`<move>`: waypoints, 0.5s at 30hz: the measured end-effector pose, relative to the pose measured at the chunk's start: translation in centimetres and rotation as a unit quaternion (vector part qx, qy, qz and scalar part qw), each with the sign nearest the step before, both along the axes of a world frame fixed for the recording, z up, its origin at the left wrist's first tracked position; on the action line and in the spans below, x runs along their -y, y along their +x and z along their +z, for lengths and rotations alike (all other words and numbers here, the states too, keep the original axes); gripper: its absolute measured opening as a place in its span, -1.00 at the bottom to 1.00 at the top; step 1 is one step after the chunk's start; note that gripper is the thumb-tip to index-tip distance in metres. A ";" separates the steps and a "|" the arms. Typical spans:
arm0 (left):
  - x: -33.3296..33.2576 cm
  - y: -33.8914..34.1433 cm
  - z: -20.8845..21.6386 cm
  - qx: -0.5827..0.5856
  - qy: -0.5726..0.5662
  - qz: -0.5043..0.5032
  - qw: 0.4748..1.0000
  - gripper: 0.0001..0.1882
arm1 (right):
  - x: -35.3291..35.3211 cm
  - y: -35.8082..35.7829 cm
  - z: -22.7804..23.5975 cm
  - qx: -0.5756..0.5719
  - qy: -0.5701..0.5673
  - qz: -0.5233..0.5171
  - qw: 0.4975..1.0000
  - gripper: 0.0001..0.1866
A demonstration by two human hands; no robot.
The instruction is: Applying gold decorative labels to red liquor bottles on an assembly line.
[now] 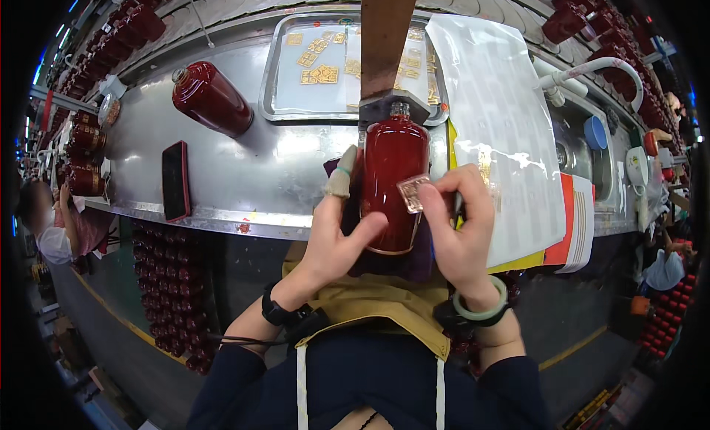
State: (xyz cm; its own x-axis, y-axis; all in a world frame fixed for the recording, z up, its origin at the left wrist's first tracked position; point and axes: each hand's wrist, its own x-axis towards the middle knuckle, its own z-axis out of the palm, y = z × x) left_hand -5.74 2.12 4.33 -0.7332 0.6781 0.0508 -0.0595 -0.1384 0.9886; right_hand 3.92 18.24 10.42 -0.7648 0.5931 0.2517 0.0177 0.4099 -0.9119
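Note:
A dark red glass bottle (pixel 396 163) lies before me, neck pointing away, over dark purple cloth at the bench's near edge. My left hand (pixel 334 226) is at its left side, the thumb across the glass and a pale cover on one fingertip; its other fingers are partly hidden. Between thumb and fingers, my right hand (pixel 462 226) pinches a small square gold-patterned piece (pixel 413 193) against or just over the bottle's right side; contact cannot be made out. Similar gold pieces (pixel 319 75) lie on a white sheet in a metal tray (pixel 277 108).
A second red bottle (pixel 212 98) and a phone (pixel 175 180) lie on the metal bench (pixel 296 152) at left. A brown post (pixel 386 41) rises beyond my bottle. White translucent sheets (pixel 503 119) cover the right side, before a sink (pixel 606 160). Another person (pixel 63 226) is at far left.

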 end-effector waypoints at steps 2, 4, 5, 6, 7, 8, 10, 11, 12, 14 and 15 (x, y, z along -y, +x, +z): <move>-1.2 0.0 0.6 0.016 0.017 0.038 0.999 -0.16 | 1.0 -0.6 -1.7 0.000 -0.013 -0.022 1.000 -0.83; -2.1 -0.4 1.5 0.072 0.008 0.026 0.997 -0.28 | 1.7 -0.9 -2.9 0.001 -0.026 -0.045 0.999 -0.82; -2.6 -0.4 1.3 0.041 -0.021 0.044 0.998 -0.34 | 2.0 -1.0 -3.3 0.000 -0.002 -0.065 0.998 -0.82; -2.5 -0.5 1.2 0.039 -0.019 0.045 0.998 -0.34 | 2.2 -1.1 -3.6 -0.002 0.023 -0.084 0.996 -0.82; -2.4 -0.6 1.2 0.048 -0.023 0.036 0.998 -0.34 | 2.4 -0.9 -3.8 0.002 0.018 -0.082 0.996 -0.85; -2.3 -0.8 1.3 0.056 -0.027 0.028 0.998 -0.33 | 2.3 -0.9 -4.0 0.000 0.020 -0.081 0.997 -0.85; -2.3 -1.0 1.4 0.071 -0.025 0.022 0.997 -0.33 | 1.8 -0.5 -4.4 -0.028 -0.180 -0.087 0.979 -0.83; -2.3 -1.0 1.3 0.073 -0.024 0.019 0.997 -0.31 | 1.2 -0.6 -4.4 -0.020 -0.211 -0.067 0.975 -0.78; -2.2 -1.1 1.3 0.075 -0.024 0.015 0.997 -0.30 | 0.9 -0.8 -4.8 -0.022 -0.210 -0.068 0.975 -0.78; -2.1 -1.3 1.4 0.082 -0.035 -0.002 0.996 -0.26 | 0.4 -1.0 -5.5 -0.007 -0.256 -0.034 0.966 -0.73; -2.1 -1.4 1.2 0.095 -0.025 -0.004 0.995 -0.25 | 0.4 -0.9 -5.4 -0.003 -0.262 -0.016 0.965 -0.70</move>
State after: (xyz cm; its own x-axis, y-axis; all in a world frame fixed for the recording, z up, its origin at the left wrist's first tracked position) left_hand -7.17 4.26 5.54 -0.7209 0.6822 -0.1219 -0.2473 -0.0889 0.9648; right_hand 3.04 17.86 4.98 -0.7427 0.6643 -0.0844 0.0162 -0.1081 -0.9940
